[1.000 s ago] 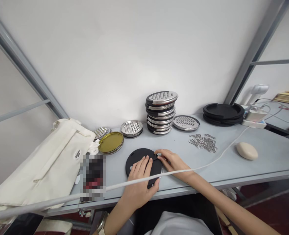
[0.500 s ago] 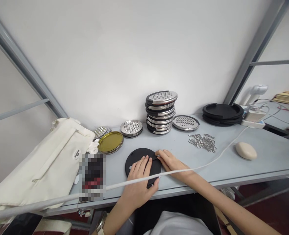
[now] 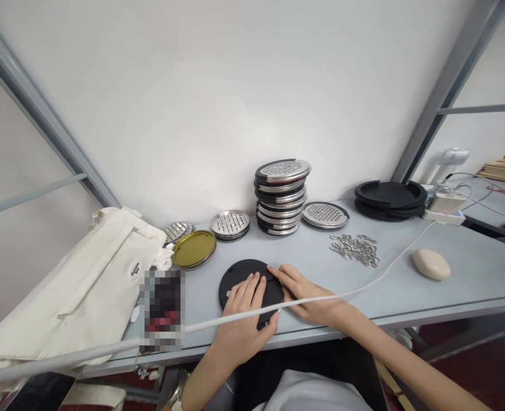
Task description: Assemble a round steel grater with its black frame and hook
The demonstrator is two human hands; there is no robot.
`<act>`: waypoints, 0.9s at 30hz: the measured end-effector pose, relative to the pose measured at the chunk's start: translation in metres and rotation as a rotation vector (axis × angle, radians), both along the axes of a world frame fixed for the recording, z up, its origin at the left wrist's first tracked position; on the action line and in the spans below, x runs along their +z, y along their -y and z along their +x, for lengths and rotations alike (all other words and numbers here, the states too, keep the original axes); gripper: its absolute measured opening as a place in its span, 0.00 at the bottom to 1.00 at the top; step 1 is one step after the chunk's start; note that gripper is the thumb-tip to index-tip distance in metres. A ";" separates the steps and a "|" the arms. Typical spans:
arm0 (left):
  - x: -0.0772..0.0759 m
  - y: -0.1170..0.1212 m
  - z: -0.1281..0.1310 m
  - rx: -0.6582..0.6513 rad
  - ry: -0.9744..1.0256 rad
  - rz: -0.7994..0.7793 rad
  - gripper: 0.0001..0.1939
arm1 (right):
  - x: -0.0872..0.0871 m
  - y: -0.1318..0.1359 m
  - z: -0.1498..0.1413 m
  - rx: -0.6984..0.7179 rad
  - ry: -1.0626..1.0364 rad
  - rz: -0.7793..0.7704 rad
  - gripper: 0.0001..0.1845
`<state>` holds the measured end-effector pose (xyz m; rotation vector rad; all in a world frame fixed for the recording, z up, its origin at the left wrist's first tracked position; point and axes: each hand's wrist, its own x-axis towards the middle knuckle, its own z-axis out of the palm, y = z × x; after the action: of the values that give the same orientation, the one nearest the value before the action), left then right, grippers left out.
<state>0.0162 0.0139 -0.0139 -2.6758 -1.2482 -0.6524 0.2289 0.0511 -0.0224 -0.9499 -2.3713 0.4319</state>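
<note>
A round black disc [image 3: 244, 276] lies on the table under both hands, with a thin metal edge showing along its right side. My left hand [image 3: 244, 314] rests across its near part, fingers on top and thumb at the lower rim. My right hand [image 3: 304, 295] comes in from the right, its fingertips on the disc's right side and its palm beside the rim. A white cable [image 3: 252, 315] crosses just above both hands. The disc's lower part is hidden by my hands.
Behind the hands stand a tall stack of oval metal graters [image 3: 281, 197], a single grater [image 3: 325, 215], a gold lid [image 3: 193, 249], black rings [image 3: 389, 200], and metal hooks [image 3: 355, 250]. A soap bar [image 3: 431, 264] lies right; a white cloth bag [image 3: 76, 285] lies left.
My right hand has slid along the disc's right edge toward me, and its fingers sit lower on the rim. My left hand and the disc show no clear movement.
</note>
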 end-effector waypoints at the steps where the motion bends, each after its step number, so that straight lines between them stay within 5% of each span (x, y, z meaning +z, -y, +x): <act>1: 0.000 0.000 0.000 -0.001 0.003 0.000 0.28 | 0.002 0.001 0.001 0.007 -0.005 -0.013 0.33; 12: 0.011 -0.001 -0.015 -0.065 -0.030 -0.065 0.28 | 0.017 0.010 0.001 -0.005 0.046 -0.151 0.47; 27: 0.024 0.004 -0.020 -0.033 -0.023 -0.134 0.30 | 0.002 0.002 -0.016 -0.011 0.102 0.258 0.34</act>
<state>-0.0034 0.0104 0.0100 -2.8085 -1.2879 -0.5598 0.2132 0.0494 -0.0200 -0.8826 -2.4370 0.0707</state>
